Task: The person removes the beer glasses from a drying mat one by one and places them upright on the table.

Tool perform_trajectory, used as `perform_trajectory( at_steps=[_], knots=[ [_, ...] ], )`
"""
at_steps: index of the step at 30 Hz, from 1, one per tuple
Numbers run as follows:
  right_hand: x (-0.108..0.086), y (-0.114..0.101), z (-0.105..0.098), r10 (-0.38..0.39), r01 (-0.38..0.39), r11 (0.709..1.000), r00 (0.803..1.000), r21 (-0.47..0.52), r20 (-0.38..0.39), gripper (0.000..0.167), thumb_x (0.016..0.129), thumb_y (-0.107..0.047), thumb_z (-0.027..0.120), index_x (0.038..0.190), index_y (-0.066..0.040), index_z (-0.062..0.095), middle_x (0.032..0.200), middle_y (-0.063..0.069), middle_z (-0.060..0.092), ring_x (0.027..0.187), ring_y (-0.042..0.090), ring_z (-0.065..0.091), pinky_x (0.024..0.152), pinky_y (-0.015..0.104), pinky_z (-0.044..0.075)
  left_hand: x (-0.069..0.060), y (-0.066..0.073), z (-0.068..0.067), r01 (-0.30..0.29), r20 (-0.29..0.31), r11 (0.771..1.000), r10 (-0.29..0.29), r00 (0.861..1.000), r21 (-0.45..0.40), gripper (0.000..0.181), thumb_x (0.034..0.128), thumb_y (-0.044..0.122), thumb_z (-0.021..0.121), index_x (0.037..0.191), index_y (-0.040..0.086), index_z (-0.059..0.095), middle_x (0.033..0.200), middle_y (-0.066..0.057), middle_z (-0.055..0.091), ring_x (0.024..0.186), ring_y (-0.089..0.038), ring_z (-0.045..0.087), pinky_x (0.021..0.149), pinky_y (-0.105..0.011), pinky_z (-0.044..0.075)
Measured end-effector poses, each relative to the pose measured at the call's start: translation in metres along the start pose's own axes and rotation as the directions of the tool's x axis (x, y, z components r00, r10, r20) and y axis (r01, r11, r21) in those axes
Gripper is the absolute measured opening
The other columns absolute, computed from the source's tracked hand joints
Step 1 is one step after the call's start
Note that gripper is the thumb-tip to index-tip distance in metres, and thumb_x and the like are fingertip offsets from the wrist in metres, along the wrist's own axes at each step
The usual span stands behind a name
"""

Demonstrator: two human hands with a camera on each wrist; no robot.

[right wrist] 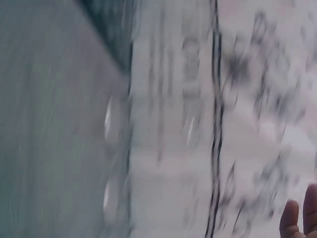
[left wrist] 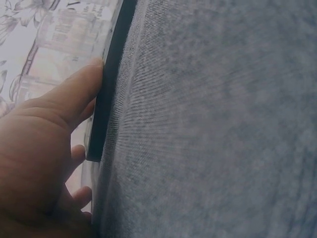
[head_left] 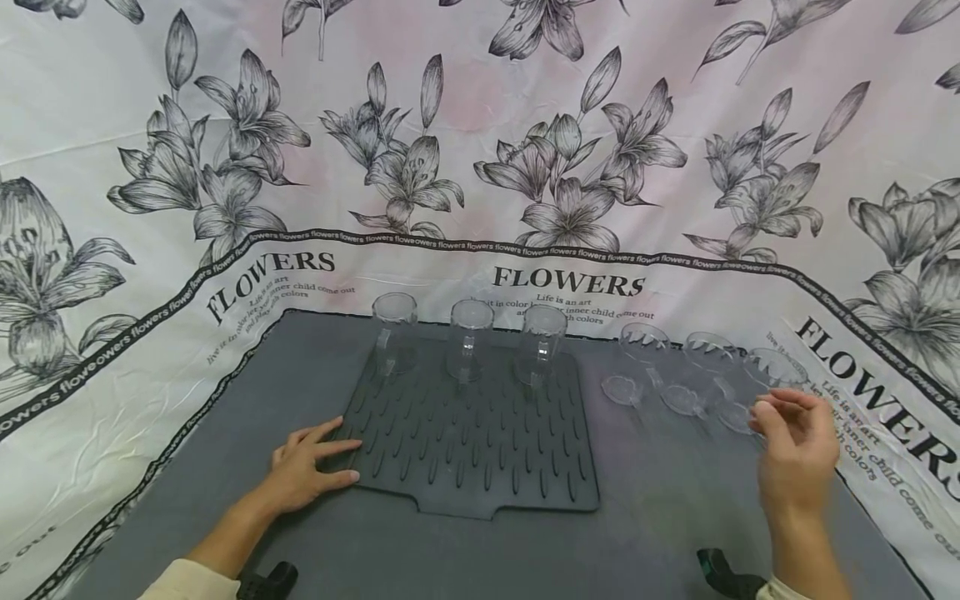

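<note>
Because the end cup (head_left: 774, 367) sits last in a row of three at the right of the table (head_left: 660, 525) and, being clear, nearly fades into what lies behind it, it seems to call for a slow, level approach, with thumb and fingers set well round its side before any lift. Close by it is the right hand (head_left: 798, 442), its fingers loosely bent, the thumb tip near the forefinger, nothing seen clamped between them; whether they touch the cup I cannot tell, as the right wrist view is blurred. A light grip would probably suit so smooth a side, and care not to knock the neighbour cups (head_left: 643, 354) would help. Left of these lies the mat (head_left: 472, 454), dark grey and rubbery-looking, covered in slim raised ridges, with a shallow tab on its near edge; three far cups (head_left: 470, 333) stand apart along its far part, round-rimmed, with what look like handles facing the person. The left hand (head_left: 303, 467) rests on the mat's left edge, fingers spread apart, which looks a sound way to stop it sliding. Grey with a fine ribbed grain, the table covering meets a white, faintly creased cloth (head_left: 465, 150) printed with line-drawn flowers.
</note>
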State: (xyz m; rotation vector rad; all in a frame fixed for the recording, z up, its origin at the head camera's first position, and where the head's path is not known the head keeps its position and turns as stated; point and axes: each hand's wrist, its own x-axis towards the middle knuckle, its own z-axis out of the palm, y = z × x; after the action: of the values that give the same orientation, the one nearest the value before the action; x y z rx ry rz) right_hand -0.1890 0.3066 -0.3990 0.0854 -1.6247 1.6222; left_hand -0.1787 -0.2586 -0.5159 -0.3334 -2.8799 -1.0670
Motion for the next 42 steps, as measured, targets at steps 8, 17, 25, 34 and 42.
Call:
perform_trajectory(
  at_steps=[8, 17, 25, 34, 42],
  knots=[
    [-0.022, -0.005, 0.056, 0.033, -0.034, 0.999, 0.961, 0.001, 0.276, 0.017, 0.094, 0.006, 0.054, 0.109, 0.014, 0.052, 0.094, 0.016, 0.059, 0.08, 0.019, 0.06, 0.07, 0.02, 0.05, 0.004, 0.001, -0.001, 0.001, 0.019, 1.0, -0.001, 1.0, -0.006, 0.055, 0.0801, 0.047, 0.075, 0.125, 0.017, 0.068, 0.151, -0.013, 0.034, 0.131, -0.043, 0.021, 0.091, -0.062, 0.014],
    [-0.021, 0.02, 0.11, 0.222, -0.189, 0.974, 0.908, -0.127, 0.355, 0.02, 0.097, -0.01, 0.057, 0.113, 0.003, 0.053, 0.102, 0.014, 0.056, 0.085, 0.024, 0.059, 0.068, 0.025, 0.052, 0.006, 0.005, -0.004, -0.002, 0.012, 1.0, 0.002, 1.0, 0.004, 0.054, 0.0804, 0.045, 0.076, 0.125, 0.017, 0.068, 0.151, -0.013, 0.033, 0.132, -0.043, 0.019, 0.094, -0.063, 0.012],
    [-0.014, 0.028, 0.132, 0.273, -0.222, 0.96, 0.873, -0.169, 0.404, 0.028, 0.097, -0.016, 0.058, 0.118, 0.002, 0.054, 0.107, 0.013, 0.056, 0.085, 0.019, 0.061, 0.068, 0.03, 0.053, 0.004, 0.003, -0.005, 0.012, 0.014, 1.0, -0.012, 1.0, 0.008, 0.055, 0.0796, 0.047, 0.075, 0.125, 0.016, 0.068, 0.15, -0.013, 0.034, 0.132, -0.044, 0.019, 0.093, -0.065, 0.011],
    [-0.014, 0.046, 0.147, 0.325, -0.24, 0.942, 0.832, -0.236, 0.45, 0.034, 0.098, -0.023, 0.058, 0.124, -0.001, 0.053, 0.116, 0.015, 0.054, 0.104, 0.029, 0.054, 0.077, 0.04, 0.051, 0.002, 0.002, -0.002, 0.007, 0.008, 1.0, -0.007, 1.0, 0.001, 0.054, 0.0801, 0.046, 0.075, 0.125, 0.016, 0.068, 0.15, -0.014, 0.034, 0.131, -0.045, 0.02, 0.093, -0.066, 0.011],
    [-0.017, 0.061, 0.158, 0.377, -0.288, 0.924, 0.795, -0.251, 0.476, 0.038, 0.099, -0.025, 0.058, 0.127, -0.001, 0.053, 0.121, 0.017, 0.053, 0.109, 0.029, 0.052, 0.084, 0.052, 0.048, 0.0, 0.0, 0.001, 0.016, 0.003, 1.0, -0.016, 1.0, -0.003, 0.054, 0.0793, 0.047, 0.076, 0.124, 0.017, 0.068, 0.15, -0.013, 0.035, 0.132, -0.045, 0.02, 0.093, -0.065, 0.011]
  ],
)
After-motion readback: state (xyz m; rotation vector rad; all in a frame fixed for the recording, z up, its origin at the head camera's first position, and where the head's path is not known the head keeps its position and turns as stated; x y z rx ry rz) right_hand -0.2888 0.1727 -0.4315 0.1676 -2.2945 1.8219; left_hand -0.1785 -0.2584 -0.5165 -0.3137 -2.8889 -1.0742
